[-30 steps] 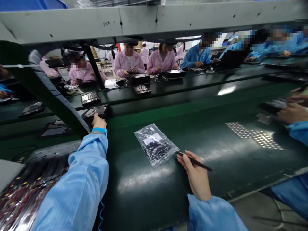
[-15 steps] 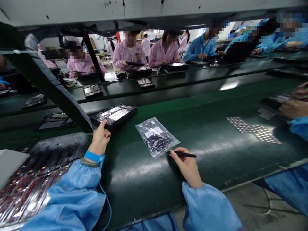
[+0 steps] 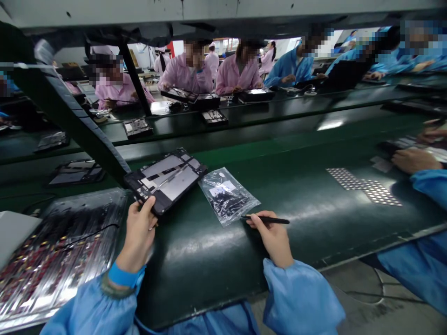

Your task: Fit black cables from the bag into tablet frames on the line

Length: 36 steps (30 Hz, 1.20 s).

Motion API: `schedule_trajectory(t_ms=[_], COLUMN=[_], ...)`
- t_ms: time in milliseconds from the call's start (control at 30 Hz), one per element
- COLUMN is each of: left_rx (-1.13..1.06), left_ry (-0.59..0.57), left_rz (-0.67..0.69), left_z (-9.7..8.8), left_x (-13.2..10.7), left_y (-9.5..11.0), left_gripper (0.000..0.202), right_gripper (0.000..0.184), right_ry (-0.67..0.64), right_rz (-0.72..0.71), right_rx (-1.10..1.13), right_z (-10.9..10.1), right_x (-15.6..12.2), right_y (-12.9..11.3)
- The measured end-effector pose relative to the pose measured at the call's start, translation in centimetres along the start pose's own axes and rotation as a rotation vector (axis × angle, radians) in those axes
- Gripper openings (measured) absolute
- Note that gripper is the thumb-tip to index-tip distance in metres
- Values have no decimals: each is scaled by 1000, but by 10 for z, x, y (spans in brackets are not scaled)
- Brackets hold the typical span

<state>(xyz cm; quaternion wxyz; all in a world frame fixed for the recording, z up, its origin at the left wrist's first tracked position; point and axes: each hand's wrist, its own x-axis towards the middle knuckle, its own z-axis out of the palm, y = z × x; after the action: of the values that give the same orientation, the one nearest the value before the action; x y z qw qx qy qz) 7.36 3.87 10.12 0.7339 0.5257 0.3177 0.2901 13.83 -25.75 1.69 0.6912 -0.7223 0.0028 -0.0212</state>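
My left hand (image 3: 139,230), with a blue strap at the wrist, grips the near corner of an opened tablet (image 3: 181,179), thumb on top. The tablet is tilted toward me, and its inner parts show: silver plates, cables and a black frame. In my right hand (image 3: 275,242) is a pair of slim black tweezers (image 3: 274,219), pinched between thumb and fingers and pointing left. Their tips are close to the lower edge of a clear plastic bag (image 3: 232,204) of small black pieces, which lies flat on the green work surface (image 3: 206,265); whether they touch it I cannot tell.
At left lies a clear tray (image 3: 73,260) of dark and red parts. Sheets of round silver dots (image 3: 363,186) lie to the right, near a co-worker's hand (image 3: 415,160). A slanted post (image 3: 80,116) rises beyond the tray. More opened tablets (image 3: 138,126) stand farther back.
My left hand has drawn the tablet nearer and tipped its inner side up toward me. My right hand with the tweezers has barely moved. The co-worker's hand at right has shifted left.
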Motion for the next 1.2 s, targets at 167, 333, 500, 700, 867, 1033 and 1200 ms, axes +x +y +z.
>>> schedule_trajectory(t_ms=[167,333,500,700,867,1033,1200], left_rx=[103,251,495,513,222,240,242], left_ry=[50,33,-53,-305,-557,-626,-590], left_rz=[-218,-439,-327,-313,-388,-376,-342], left_z=[-62,-121,-158,-126,-65,-56,-65], left_x=[-45,-84,-89,-92,-95,-90,-90], left_y=[23,21,12,21,8,3,1], left_gripper=[46,57,54,59,57,47,36], right_gripper=[36,35,36,29,24,26,33], right_ry=[138,201,173,-168,-527,-613,-654], right_rz=[35,96,128,66,117,257,419], right_rx=[178,457,491,354,341,358,431], right_z=[-7,-12,-5,51,101,121,129], right_x=[-5,-2,-7,-42,-68,-78,-74], right_y=[-5,-8,-20,-59,-75,-78,-74])
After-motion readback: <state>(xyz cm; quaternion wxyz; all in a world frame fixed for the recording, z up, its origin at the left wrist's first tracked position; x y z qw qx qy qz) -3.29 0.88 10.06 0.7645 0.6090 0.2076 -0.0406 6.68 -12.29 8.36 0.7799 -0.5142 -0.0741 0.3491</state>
